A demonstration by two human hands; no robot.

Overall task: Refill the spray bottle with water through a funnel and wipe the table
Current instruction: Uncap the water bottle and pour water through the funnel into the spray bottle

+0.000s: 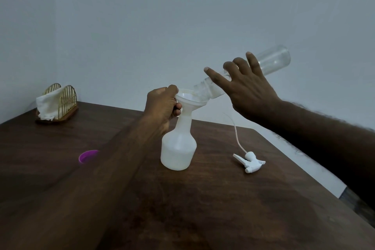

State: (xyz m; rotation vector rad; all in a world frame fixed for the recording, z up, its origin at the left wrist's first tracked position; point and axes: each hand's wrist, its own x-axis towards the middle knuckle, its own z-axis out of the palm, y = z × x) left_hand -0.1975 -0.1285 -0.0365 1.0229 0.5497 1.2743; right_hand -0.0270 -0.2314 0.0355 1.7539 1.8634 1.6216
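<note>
On table | L hand (pixel 162 105) grips funnel (pixel 187 97) | R hand (pixel 245 85) holds bottle (pixel 272 61) tipped into it

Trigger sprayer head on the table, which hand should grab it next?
Right, probably. The trigger sprayer head lies on that side, though the right hand must first set down the clear bottle.

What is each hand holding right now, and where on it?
The left hand grips the white funnel at its rim, steadying it in the spray bottle. The right hand holds the tilted clear bottle around its middle.
</note>
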